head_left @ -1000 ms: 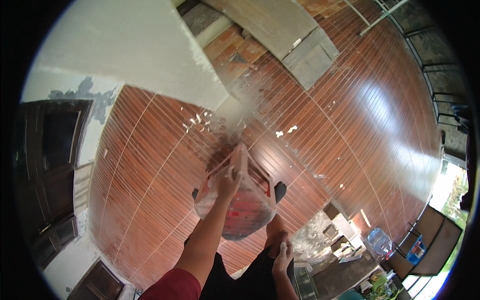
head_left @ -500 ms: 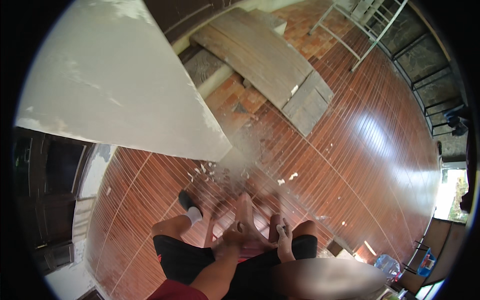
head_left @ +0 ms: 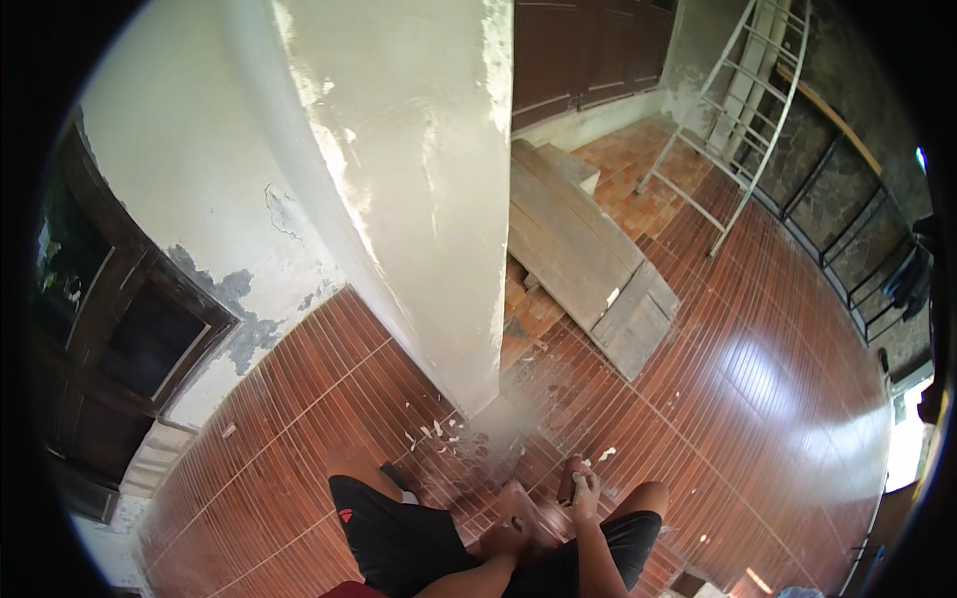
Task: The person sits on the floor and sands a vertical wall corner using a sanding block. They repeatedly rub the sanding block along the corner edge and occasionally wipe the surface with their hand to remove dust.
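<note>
Hands low between knees: left hand (head_left: 510,528) blurred, grip unreadable; right hand (head_left: 583,490) fingers clenched.

Both hands low at 6 o'clock over black shorts (head_left: 399,538). Left hand (head_left: 513,528) blurred, grip unreadable. Right hand (head_left: 583,490) just beside it at 3 o'clock, fingers (head_left: 588,476) curled. White pillar (head_left: 409,189) at 12, plaster chips (head_left: 444,431) on red tiled floor (head_left: 748,399) at its base. Wooden planks (head_left: 578,249) at 1, white ladder (head_left: 748,110) at 2.
</note>
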`<state>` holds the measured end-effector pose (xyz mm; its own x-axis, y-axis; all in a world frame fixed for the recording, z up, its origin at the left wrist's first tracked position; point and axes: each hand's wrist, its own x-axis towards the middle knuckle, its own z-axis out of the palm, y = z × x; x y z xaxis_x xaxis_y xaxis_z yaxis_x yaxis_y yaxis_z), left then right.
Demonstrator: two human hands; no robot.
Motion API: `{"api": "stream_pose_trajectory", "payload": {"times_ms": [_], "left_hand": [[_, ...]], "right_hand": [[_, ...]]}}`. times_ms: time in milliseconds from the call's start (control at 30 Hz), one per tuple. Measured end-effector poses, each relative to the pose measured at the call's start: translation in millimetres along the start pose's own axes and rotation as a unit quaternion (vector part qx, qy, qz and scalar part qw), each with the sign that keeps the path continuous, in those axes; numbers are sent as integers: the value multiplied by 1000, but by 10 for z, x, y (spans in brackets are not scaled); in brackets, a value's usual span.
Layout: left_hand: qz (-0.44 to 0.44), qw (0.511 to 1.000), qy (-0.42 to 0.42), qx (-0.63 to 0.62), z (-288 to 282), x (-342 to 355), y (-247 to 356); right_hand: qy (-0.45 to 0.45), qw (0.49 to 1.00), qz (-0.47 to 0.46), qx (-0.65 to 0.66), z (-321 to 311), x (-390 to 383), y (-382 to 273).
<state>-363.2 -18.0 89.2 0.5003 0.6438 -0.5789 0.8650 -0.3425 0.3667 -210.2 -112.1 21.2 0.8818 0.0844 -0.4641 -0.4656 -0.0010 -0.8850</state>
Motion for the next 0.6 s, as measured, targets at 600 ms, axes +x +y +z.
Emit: {"api": "stream_pose_trajectory", "payload": {"times_ms": [600], "left_hand": [[66, 934, -287, 202, -93, 964, -1220]], "right_hand": [[172, 952, 134, 217, 26, -616, -564]]}}
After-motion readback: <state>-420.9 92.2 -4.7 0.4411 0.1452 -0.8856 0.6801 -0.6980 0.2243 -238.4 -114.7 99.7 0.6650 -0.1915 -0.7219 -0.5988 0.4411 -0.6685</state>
